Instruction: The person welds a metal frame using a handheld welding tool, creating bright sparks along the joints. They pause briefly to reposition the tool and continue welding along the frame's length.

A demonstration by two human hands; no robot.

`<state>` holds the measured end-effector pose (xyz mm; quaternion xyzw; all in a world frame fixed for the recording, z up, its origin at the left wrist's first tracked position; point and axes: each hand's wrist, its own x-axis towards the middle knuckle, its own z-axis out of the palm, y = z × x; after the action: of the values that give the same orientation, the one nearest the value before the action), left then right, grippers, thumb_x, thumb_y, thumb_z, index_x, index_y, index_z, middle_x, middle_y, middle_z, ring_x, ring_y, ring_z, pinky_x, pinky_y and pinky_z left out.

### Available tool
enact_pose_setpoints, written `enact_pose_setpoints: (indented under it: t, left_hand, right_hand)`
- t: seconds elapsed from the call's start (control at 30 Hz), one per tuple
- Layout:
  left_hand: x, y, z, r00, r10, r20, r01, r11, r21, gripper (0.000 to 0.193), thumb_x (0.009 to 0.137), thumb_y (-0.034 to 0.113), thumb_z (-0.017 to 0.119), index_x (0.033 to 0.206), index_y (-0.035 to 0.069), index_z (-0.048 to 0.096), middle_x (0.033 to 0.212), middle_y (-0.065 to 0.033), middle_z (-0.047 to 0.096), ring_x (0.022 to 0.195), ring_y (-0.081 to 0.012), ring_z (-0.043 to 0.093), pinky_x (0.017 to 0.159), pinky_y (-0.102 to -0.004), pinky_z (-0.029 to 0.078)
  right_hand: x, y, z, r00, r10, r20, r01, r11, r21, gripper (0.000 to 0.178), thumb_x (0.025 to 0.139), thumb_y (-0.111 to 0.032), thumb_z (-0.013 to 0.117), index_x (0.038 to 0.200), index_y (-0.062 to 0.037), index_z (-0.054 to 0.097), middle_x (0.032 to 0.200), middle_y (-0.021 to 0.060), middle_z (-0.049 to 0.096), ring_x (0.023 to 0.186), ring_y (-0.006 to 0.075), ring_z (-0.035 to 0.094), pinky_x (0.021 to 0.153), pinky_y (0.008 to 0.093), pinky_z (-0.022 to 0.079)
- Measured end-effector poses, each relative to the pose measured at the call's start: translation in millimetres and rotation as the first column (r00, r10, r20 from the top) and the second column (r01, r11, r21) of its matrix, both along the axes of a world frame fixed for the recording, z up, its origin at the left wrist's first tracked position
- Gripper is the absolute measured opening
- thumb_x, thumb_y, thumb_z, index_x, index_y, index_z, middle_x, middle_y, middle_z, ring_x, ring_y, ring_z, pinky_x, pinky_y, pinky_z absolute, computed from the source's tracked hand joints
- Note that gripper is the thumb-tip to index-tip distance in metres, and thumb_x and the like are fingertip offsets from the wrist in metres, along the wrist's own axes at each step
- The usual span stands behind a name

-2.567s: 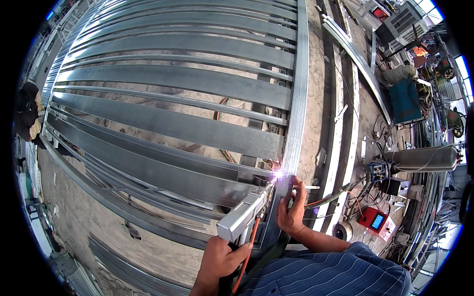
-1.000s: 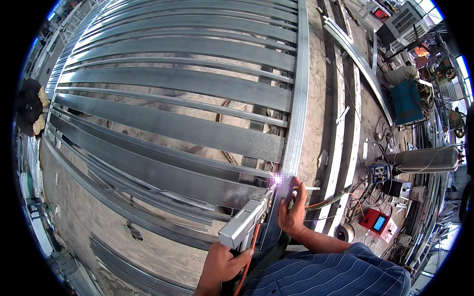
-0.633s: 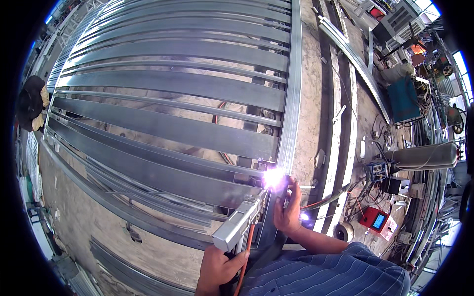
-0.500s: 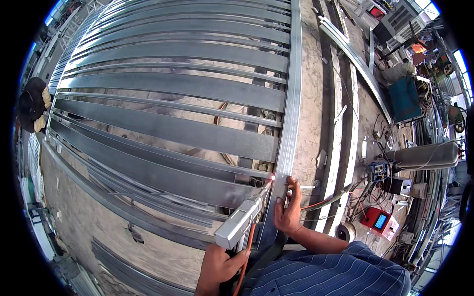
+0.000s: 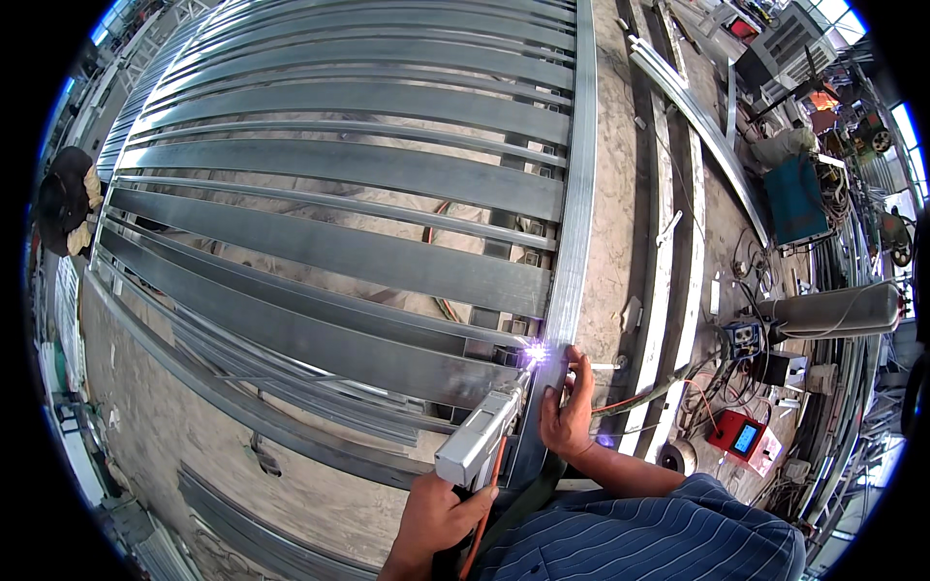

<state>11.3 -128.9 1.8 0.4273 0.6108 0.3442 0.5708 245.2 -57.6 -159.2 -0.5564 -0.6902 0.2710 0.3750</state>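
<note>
My left hand (image 5: 436, 513) is wrapped round the grip of a silver, box-shaped welding gun (image 5: 481, 426). Its narrow nozzle points up to the long edge tube (image 5: 573, 232) of a metal slatted frame. A bright violet-white arc with sparks (image 5: 535, 352) burns at the tip, where a crosswise bar meets that tube. My right hand (image 5: 570, 416) rests against the tube just right of the arc, its thumb and fingers apart. A wide flat slat (image 5: 426, 363) ends beside the nozzle. An orange hose (image 5: 487, 508) runs down from the gun.
On the right stand a red box with a lit screen (image 5: 744, 436), a wire spool (image 5: 679, 453), a grey gas cylinder (image 5: 838, 308) and a teal machine (image 5: 796, 198). Long white-edged beams (image 5: 659, 290) lie on the floor. Another person's dark hat (image 5: 63, 203) shows at far left.
The small glow at the nozzle tip has become a bright, spraying arc. The welding gun and my left hand have shifted slightly right; my right hand stays against the tube.
</note>
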Motion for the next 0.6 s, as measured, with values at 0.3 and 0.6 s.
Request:
enact_pose_setpoints:
  t: [0.3,0.6]
  left_hand:
    - [5,-5,4,0.992,-0.074,-0.104,0.058,0.987,-0.149,0.031,0.088,0.022,0.08,0.109,0.001,0.072,0.083,-0.0179,0.074,0.073,-0.0324,0.074,0.068,-0.0385,0.056]
    - [-7,-37,79,0.782,0.574,0.244,-0.558,0.818,-0.139,0.075,0.075,-0.01,0.068,0.147,-0.011,0.047,0.128,-0.0266,0.068,0.092,-0.0224,0.074,0.08,-0.0336,0.062]
  right_hand:
    - [0,0,-3,1.0,0.008,-0.002,-0.008,1.0,0.016,0.079,0.096,0.003,0.053,0.164,0.0037,0.012,0.162,0.0264,0.036,0.14,0.0368,0.047,0.106,0.0445,0.049]
    - [1,-3,7,0.996,-0.005,0.086,0.006,1.0,-0.006,0.086,0.091,0.004,0.059,0.163,0.0079,0.011,0.163,0.0278,0.036,0.145,0.0412,0.043,0.118,0.0502,0.038]
